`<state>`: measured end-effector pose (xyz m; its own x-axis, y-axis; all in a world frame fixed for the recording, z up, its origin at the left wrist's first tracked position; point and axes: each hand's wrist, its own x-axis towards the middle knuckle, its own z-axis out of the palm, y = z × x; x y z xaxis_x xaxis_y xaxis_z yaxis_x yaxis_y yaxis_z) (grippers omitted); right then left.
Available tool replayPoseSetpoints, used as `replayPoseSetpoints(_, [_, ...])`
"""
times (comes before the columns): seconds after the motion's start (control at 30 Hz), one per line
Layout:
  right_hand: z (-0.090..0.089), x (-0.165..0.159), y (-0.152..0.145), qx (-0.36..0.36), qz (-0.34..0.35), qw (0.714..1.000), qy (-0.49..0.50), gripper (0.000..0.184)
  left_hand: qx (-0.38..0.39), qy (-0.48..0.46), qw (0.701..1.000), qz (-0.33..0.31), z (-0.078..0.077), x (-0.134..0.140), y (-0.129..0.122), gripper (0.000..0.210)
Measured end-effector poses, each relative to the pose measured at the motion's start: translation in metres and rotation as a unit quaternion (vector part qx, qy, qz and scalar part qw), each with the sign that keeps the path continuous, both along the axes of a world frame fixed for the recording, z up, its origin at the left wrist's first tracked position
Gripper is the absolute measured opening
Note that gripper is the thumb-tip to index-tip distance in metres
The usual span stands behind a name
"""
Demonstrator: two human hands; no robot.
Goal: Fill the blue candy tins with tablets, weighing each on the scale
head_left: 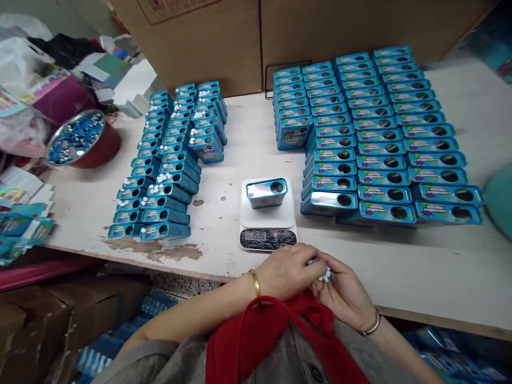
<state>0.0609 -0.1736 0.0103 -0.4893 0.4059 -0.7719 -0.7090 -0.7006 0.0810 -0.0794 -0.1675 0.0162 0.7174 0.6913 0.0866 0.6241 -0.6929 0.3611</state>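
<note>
My left hand (287, 271), with a gold bangle at its wrist, has its fingers closed over small white candies (327, 276). Under and beside it, my right hand (349, 294) is turned palm up and curled around the same candies. Just beyond both hands stands a white kitchen scale (248, 217) with a lit display, whose digits are hard to read. A blue caramel tin (264, 201) rests upright on the scale, its round top hole facing up. How many candies lie between my hands is partly hidden by the fingers.
To the left stand rows of blue tins (170, 230), many with white candies on top. More rows (384, 178) fill the right side. A red bowl (98, 152) holds metallic lids. Cardboard boxes (216, 50) line the back, and a wire stand (269, 80) stands before them.
</note>
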Motion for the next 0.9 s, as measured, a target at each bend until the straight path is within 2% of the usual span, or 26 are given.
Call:
replayPoseSetpoints(0.13, [-0.005, -0.002, 0.002, 0.033, -0.01, 0.999, 0.03, 0.018, -0.03, -0.063, 0.997, 0.018, 0.003, -0.005, 0.003, 0.019])
replayPoseSetpoints(0.27, [-0.002, -0.012, 0.014, 0.056, -0.029, 0.997, 0.036, 0.019, -0.048, -0.175, 0.982, 0.046, 0.014, -0.016, 0.016, 0.015])
replayPoseSetpoints(0.4, [0.012, -0.024, 0.029, 0.093, -0.032, 0.995, 0.022, 0.023, 0.024, -0.243, 0.962, 0.124, 0.034, -0.032, 0.045, 0.01])
replayPoseSetpoints(0.53, [0.02, -0.026, 0.034, 0.114, -0.008, 0.993, 0.015, 0.023, 0.115, -0.185, 0.953, 0.209, 0.048, -0.051, 0.073, 0.009])
replayPoseSetpoints(0.7, [0.013, -0.021, 0.033, 0.096, -0.014, 0.995, -0.009, 0.023, 0.107, -0.096, 0.96, 0.241, 0.051, -0.072, 0.083, 0.027])
replayPoseSetpoints(0.8, [0.008, -0.019, 0.032, 0.082, -0.029, 0.996, -0.009, 0.022, 0.083, -0.055, 0.97, 0.222, 0.051, -0.081, 0.086, 0.051])
replayPoseSetpoints(0.9, [0.002, -0.018, 0.034, 0.075, -0.034, 0.997, 0.005, 0.02, 0.05, 0.009, 0.981, 0.186, 0.049, -0.086, 0.105, 0.041])
